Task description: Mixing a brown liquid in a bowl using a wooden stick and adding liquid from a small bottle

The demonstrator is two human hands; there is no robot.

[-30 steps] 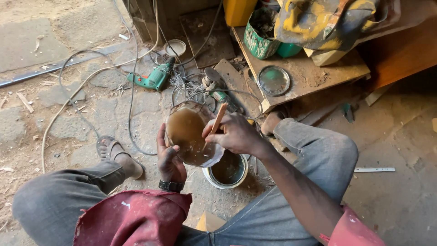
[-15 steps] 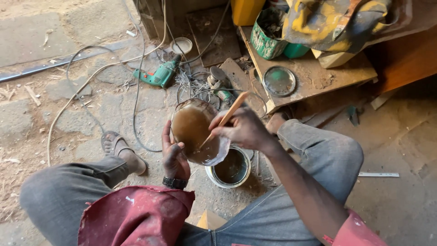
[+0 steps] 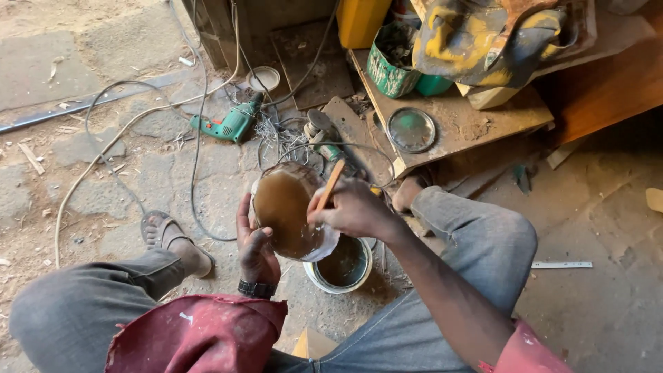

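A: L hand [image 3: 254,238]?
B: Cupped under the round lid [image 3: 286,213], fingers curled up its left edge, thumb at the rim. The lid is tilted, its inside coated w/ brown liquid, held over the person's lap, just above the open tin [image 3: 343,264] on the ground.

A: R hand [image 3: 354,209]?
B: Fingers closed tight round a thin wooden stick [image 3: 330,184]. The stick angles up and right out of the fist; its lower end is at the lid's right side, exact tip hidden by the hand.

A: The tin?
B: Sits btwn the knees, dark brown liquid inside, partly covered by the lid's lower edge.

A: Around them?
B: Green drill [image 3: 229,126] lies on the stone floor ahead, grey cables looped near it. A second round lid [image 3: 411,129] rests on a low wooden board [image 3: 483,117], right of centre; a green can [image 3: 390,63] stands at the board's far end. Sandalled foot [image 3: 166,238] at left. A metal ruler [image 3: 561,264] lies on the ground, well apart to the right.
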